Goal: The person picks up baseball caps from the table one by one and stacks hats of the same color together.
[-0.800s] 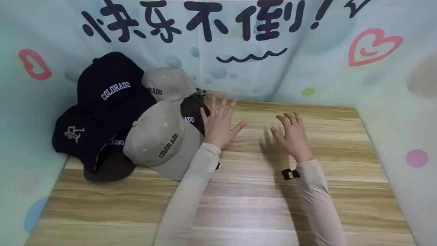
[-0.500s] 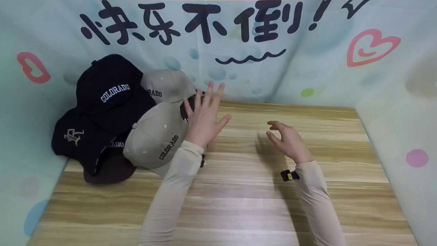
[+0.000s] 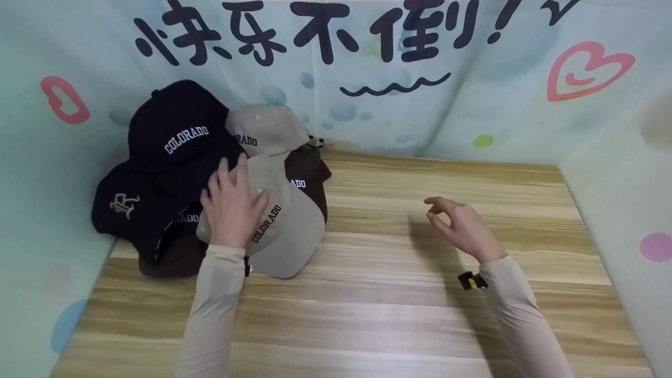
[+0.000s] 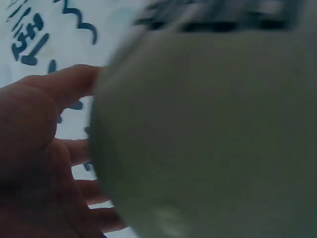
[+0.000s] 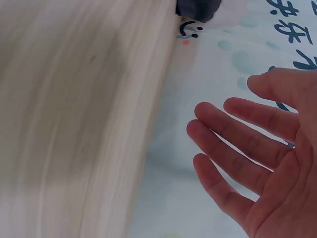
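My left hand (image 3: 230,212) is over the crown of the front beige baseball cap (image 3: 302,236), its fingers spread toward the back. In the left wrist view, that cap's crown (image 4: 203,124) fills most of the frame, and the thumb and fingers lie past its edge; firm contact cannot be made out. A navy "COLORADO" cap (image 3: 181,118) lies just beyond the fingertips. Away from the pile, my right hand (image 3: 466,228) hovers above the table, loosely bent and holding nothing. The right wrist view shows its relaxed fingers (image 5: 237,136) apart from any object.
Around the front cap lie a navy cap with an R emblem (image 3: 118,205), a dark brown cap (image 3: 170,262), a second beige cap (image 3: 270,128) and another dark cap (image 3: 310,170). Printed cloth walls (image 3: 499,121) enclose the wooden table (image 3: 378,294).
My left hand has swept leftward from the right side of the pile to over the beige cap. The right hand's fingers have bent inward, and it has lowered slightly. The caps keep their arrangement.
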A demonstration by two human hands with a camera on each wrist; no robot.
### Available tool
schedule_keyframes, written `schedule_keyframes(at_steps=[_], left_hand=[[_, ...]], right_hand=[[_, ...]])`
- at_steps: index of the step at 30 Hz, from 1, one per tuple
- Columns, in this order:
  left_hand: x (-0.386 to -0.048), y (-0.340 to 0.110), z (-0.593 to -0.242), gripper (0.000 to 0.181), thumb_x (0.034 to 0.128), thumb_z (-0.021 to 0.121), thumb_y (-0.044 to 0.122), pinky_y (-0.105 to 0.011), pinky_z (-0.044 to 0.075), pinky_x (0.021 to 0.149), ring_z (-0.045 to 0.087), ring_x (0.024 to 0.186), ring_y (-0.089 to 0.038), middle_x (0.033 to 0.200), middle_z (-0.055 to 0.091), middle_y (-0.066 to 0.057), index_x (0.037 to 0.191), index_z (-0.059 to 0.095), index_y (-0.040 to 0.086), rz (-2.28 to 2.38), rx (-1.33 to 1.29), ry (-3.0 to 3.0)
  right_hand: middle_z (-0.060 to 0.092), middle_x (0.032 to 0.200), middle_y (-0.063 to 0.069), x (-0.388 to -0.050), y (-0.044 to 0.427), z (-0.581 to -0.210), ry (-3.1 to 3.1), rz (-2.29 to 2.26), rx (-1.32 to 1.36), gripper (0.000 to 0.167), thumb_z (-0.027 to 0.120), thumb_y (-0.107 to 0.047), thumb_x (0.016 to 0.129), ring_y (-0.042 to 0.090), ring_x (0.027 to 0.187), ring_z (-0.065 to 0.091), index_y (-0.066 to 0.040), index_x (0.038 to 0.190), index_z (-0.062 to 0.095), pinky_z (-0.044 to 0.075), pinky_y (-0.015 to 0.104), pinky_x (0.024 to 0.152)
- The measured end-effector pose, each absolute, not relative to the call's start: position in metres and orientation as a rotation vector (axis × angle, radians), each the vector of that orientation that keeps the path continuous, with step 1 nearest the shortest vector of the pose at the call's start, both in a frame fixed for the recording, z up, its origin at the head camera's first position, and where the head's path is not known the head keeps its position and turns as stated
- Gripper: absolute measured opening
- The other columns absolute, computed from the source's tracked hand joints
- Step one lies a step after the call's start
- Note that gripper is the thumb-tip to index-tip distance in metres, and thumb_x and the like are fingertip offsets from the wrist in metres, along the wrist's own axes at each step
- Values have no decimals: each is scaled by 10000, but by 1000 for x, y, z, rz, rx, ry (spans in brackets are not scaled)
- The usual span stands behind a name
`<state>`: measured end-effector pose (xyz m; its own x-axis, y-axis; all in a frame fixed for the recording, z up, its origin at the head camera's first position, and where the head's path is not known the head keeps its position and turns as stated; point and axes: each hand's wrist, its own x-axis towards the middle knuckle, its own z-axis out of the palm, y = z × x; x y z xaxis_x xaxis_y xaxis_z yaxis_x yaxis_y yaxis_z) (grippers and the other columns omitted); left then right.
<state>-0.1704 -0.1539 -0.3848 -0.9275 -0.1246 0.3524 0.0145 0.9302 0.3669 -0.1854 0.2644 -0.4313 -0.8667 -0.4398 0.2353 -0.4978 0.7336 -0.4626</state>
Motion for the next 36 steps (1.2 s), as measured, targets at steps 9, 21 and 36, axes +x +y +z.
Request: schedule_keyframes(at_steps=[9,21,36], left_hand=[[-170,-160,-392,970,788,722,555,-651,338,869,410,1148,-508,1286,460,-342,1507,294,63,-534,171,-2685],[-176,-158,-391,819,815,681,521,-586,344,844,500,967,-470,1079,561,-313,1365,438,-34,-445,61,-2812],[-187,-130,-365,397,770,676,280,-511,450,523,590,624,-392,718,609,-150,1053,533,41,-441,-343,-2975]], right_hand=[[705,910,64,-169,279,-437,-2770,726,928,308,619,-75,940,202,799,673,-20,1242,586,506,391,648],[699,874,31,-147,292,-444,-2751,447,1050,359,684,-99,888,195,716,652,-41,1234,609,524,434,662],[699,864,55,-140,299,-446,-2731,393,1107,340,694,-75,867,214,731,668,-29,1195,621,522,466,672]])
